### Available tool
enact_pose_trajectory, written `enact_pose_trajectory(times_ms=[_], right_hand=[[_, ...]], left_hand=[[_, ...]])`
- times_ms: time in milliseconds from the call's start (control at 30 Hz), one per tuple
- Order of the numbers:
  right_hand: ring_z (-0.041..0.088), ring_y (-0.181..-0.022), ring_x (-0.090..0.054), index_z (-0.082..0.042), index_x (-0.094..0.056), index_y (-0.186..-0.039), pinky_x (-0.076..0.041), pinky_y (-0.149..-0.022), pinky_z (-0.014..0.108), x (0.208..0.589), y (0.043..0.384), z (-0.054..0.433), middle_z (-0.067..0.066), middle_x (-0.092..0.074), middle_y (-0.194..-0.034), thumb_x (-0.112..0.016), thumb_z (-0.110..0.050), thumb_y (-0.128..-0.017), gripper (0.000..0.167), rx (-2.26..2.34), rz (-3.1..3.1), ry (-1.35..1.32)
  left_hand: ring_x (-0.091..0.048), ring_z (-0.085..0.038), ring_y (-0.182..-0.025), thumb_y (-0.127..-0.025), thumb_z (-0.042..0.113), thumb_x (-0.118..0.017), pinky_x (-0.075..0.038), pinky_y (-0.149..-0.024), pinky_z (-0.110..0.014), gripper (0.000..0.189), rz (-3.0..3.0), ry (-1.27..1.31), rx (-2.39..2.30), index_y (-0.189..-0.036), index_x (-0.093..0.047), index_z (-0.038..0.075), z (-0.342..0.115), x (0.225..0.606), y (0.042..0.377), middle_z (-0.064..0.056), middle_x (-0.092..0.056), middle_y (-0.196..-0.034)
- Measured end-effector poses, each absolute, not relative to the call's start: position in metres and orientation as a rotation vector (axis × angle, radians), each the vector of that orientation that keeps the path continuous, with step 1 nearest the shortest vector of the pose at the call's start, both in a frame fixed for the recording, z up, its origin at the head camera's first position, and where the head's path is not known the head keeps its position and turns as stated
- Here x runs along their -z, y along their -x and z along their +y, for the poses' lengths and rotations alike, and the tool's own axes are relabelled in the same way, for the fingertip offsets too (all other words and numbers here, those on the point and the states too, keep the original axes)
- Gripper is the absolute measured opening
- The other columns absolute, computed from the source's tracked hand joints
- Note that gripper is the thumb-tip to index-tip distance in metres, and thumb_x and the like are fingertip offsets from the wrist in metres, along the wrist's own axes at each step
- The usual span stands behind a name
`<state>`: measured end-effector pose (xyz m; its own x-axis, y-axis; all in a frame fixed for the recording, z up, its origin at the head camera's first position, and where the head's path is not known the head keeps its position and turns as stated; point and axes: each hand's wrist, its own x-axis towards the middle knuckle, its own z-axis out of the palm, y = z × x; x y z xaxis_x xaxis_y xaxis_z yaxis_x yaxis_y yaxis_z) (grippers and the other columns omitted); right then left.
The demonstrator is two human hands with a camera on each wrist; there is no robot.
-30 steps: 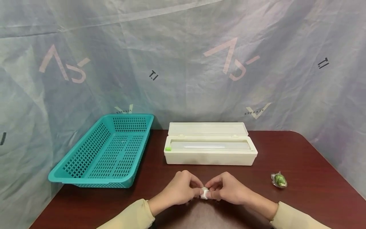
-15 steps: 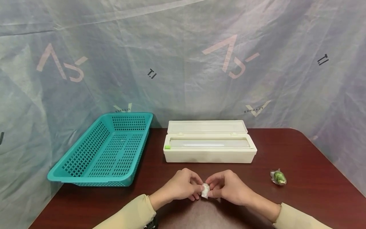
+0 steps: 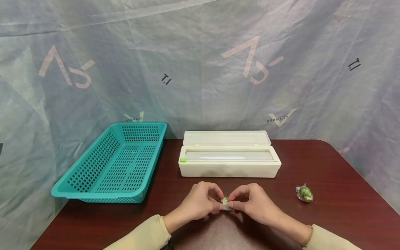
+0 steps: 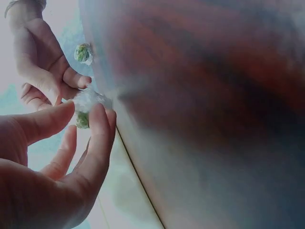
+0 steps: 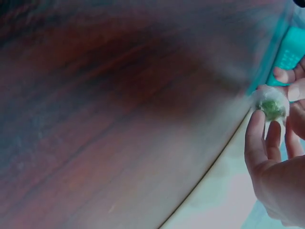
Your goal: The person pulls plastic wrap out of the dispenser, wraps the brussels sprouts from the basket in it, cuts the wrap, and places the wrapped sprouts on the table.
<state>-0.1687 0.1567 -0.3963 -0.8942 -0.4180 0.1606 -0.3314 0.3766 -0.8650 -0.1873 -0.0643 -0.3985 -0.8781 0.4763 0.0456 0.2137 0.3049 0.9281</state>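
A small green Brussels sprout (image 3: pixel 224 200) in crumpled cling film (image 4: pixel 88 98) is held just above the table in front of the person. My left hand (image 3: pixel 201 200) pinches it from the left with thumb and fingers. From the right, my right hand (image 3: pixel 255 204) holds the film and the sprout between thumb and fingertips. In the right wrist view, the sprout (image 5: pixel 270 109) shows through the clear film between both hands' fingers. A second wrapped sprout (image 3: pixel 304 193) lies on the table to the right, apart from both hands.
Behind the hands stands a long white cling film dispenser (image 3: pixel 229 170), lid raised and roll visible. A teal plastic basket (image 3: pixel 142 198) is at the left. All stand on a dark red wooden table (image 3: pixel 325 166), with a grey printed sheet (image 3: pixel 203 100) hanging behind.
The wrapped sprout has turned between the fingers: its white side faced the head camera before, and green shows now. The right hand's fingers have shifted on it. The head view has tilted slightly.
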Motion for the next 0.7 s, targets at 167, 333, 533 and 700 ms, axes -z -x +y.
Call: enact_pose_trajectory(times_ms=[167,333,533,700], right_hand=[[0.014,-0.081,-0.071,-0.011,-0.077,-0.088,-0.055,-0.074,0.028,0.3975,0.1667,0.1561,-0.004,-0.075,-0.089,-0.087,-0.011,-0.087,0.009,1.536,2.561,0.702],[0.017,-0.076,-0.071,-0.007,-0.076,-0.092,-0.055,-0.066,0.028,0.4007,0.1654,0.1546,0.001,-0.074,-0.084,-0.088,-0.008,-0.085,0.014,1.556,2.488,0.670],[0.014,-0.070,-0.069,-0.007,-0.077,-0.101,-0.055,-0.058,0.028,0.4037,0.1677,0.1531,0.000,-0.073,-0.082,-0.090,-0.012,-0.084,0.022,1.468,2.524,0.701],[0.009,-0.060,-0.064,-0.010,-0.081,-0.100,-0.053,-0.054,0.028,0.4032,0.1698,0.1515,-0.003,-0.072,-0.076,-0.089,-0.013,-0.085,0.018,1.390,2.544,0.724]], left_hand=[[-0.073,-0.020,-0.063,-0.082,-0.001,-0.086,-0.055,-0.056,-0.024,0.015,2.340,-0.638,-1.613,-0.084,-0.074,0.007,-0.0649,0.3989,0.1833,0.000,-0.074,-0.074],[-0.071,-0.013,-0.065,-0.082,-0.002,-0.087,-0.055,-0.059,-0.024,0.017,2.389,-0.672,-1.555,-0.084,-0.075,0.009,-0.0647,0.4010,0.1814,0.004,-0.072,-0.074],[-0.067,-0.005,-0.066,-0.081,-0.003,-0.088,-0.054,-0.061,-0.023,0.016,2.471,-0.707,-1.427,-0.093,-0.080,0.006,-0.0640,0.4026,0.1824,0.008,-0.072,-0.077],[-0.054,-0.001,-0.061,-0.080,0.005,-0.091,-0.048,-0.056,-0.022,0.011,2.598,-0.743,-1.259,-0.087,-0.085,0.010,-0.0638,0.4009,0.1845,0.010,-0.075,-0.079]])
